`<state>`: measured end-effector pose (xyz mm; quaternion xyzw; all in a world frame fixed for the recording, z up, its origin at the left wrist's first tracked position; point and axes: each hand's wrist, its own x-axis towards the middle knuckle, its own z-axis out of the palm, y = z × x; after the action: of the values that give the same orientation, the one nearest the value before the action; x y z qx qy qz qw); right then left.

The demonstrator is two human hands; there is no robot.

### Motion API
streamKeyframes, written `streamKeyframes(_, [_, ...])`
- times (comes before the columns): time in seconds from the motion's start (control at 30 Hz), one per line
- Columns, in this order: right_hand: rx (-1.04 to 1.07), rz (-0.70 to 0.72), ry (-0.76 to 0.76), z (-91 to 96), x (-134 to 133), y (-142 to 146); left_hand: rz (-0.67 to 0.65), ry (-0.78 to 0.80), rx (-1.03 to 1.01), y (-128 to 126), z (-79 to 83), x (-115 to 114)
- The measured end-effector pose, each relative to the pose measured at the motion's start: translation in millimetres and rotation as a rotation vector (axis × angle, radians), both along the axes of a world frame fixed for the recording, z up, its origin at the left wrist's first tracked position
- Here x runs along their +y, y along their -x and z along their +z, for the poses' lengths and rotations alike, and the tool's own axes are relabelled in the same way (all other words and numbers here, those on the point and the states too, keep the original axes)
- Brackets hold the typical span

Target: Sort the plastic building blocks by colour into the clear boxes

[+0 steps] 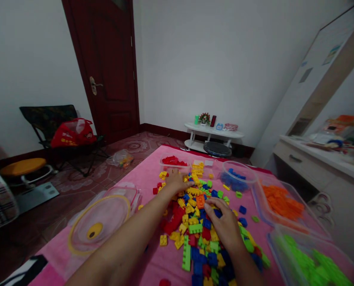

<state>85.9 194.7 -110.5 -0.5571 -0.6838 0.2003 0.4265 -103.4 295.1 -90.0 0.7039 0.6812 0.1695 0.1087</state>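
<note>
Hands apart. Left hand is at the clear tub of red bricks, near the pink cloth's far edge; grip cannot be told. Right hand fingers an orange brick mid-cloth, grip unclear. Pinching opposite sides should spare neighbours.

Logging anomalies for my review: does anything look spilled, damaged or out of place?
Nothing looks damaged. A plastic bag with colourful contents lies on the floor, apart from the loose blocks on the pink cloth, so it looks slightly out of place.

Brick pile partly off btm.
</note>
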Motion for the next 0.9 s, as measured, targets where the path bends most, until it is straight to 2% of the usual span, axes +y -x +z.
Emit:
streamKeyframes(0.17, [-0.06,0.044,0.014,-1.0,-0.6,0.4,-0.169,0.047,-0.004,-12.2,-5.2,-24.4])
streamKeyframes(0.37, [-0.091,0.038,0.031,6.3,-1.8,-2.5,-0.327,-0.104,-0.091,8.1,-1.4,-57.6])
streamKeyframes(0.57, [-0.217,0.012,0.069,18.4,-6.0,-8.5,-0.153,-0.17,-0.218,16.7,-10.6,-63.0])
streamKeyframes(0.77, [-0.185,0.06,0.038,27.5,-7.2,-2.3,-0.019,-0.301,-0.47,15.2,-28.0,-54.3])
streamKeyframes(0.9, [-0.299,0.104,0.081,37.0,3.0,19.3,-0.035,-0.267,-0.691,14.0,-35.7,-48.0])
